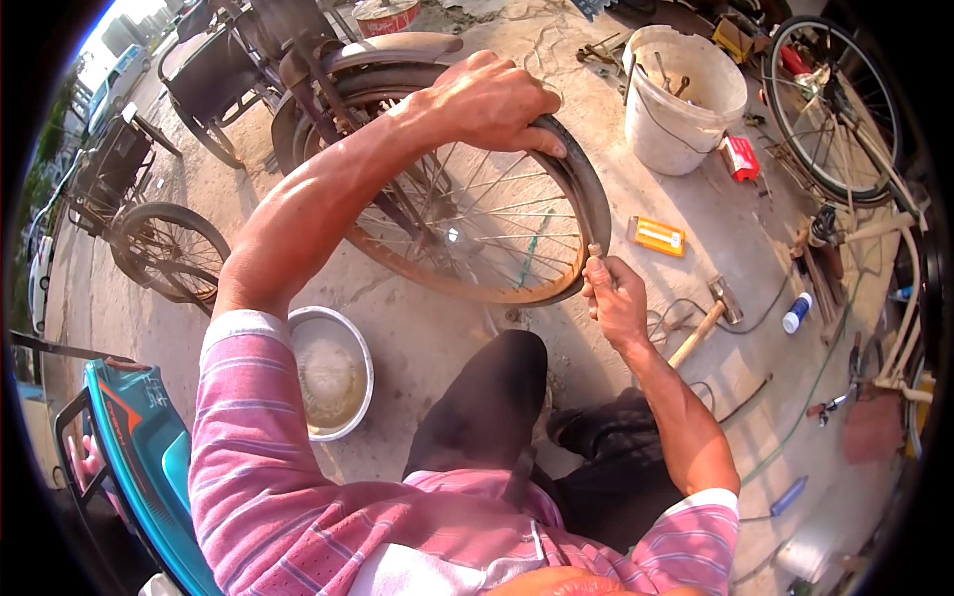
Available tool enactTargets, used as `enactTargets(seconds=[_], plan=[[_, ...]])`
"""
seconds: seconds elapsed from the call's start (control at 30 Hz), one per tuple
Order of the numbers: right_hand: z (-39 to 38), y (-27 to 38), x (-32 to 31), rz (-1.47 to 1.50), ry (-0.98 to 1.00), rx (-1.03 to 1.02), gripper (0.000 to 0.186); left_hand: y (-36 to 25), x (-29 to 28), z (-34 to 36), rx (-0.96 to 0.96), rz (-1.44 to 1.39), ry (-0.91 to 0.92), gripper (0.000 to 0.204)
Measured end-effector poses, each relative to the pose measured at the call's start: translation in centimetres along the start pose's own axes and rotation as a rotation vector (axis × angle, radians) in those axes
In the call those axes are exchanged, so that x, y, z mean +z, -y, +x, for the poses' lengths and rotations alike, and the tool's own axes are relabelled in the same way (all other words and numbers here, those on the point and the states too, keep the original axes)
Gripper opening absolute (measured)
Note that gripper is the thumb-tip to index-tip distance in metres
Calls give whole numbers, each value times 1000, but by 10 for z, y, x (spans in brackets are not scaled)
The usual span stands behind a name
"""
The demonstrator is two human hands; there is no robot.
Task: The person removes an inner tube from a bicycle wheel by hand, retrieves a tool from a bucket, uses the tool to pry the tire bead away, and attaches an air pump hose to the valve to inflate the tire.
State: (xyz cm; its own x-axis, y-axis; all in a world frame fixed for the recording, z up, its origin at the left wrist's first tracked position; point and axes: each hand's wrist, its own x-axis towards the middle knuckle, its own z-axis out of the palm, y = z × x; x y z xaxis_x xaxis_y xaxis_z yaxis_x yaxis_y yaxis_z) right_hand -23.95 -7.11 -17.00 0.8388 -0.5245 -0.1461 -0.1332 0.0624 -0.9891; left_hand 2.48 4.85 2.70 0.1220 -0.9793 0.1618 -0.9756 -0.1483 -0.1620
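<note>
Wheel [449, 235] is standing upright, far-centre, sitting in its frame under a pale fender [397, 48], in front of the person's knees. Dark tyre [593, 204] is showing clearly along its right side; near-left arc is showing mostly brown rim, can't tell how the tyre is seating there.

Left hand [497, 104] is reaching across from the left, fingers curling over the tyre's upper right, thumb lying toward the spoke side. Probably steadying the wheel while the other hand is working lower down.

Right hand [618, 303] is working at the lower right edge, fingers bunching narrow around a small tan stub [594, 250]. Can't tell if that's a valve or a tool end. Thumb and index are meeting close to it, which is likely giving finer control than a full fist.

Metal basin [369, 382] is sitting near left with cloudy water, within easy reach of the left arm. Hammer [728, 298] is lying right of the right hand, handle pointing back toward the person, probably for a quick grab. Orange-yellow box [658, 236] is lying just beyond the right hand. White bucket [661, 149] is standing far right, holding loose tools, likely keeping them off the ground.
</note>
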Motion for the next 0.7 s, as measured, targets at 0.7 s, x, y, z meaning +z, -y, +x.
enactTargets(seconds=[0.7], plan=[[-23,22,-26,-287,-62,-76,49,-27,8,13,-3,-211,40,36]])
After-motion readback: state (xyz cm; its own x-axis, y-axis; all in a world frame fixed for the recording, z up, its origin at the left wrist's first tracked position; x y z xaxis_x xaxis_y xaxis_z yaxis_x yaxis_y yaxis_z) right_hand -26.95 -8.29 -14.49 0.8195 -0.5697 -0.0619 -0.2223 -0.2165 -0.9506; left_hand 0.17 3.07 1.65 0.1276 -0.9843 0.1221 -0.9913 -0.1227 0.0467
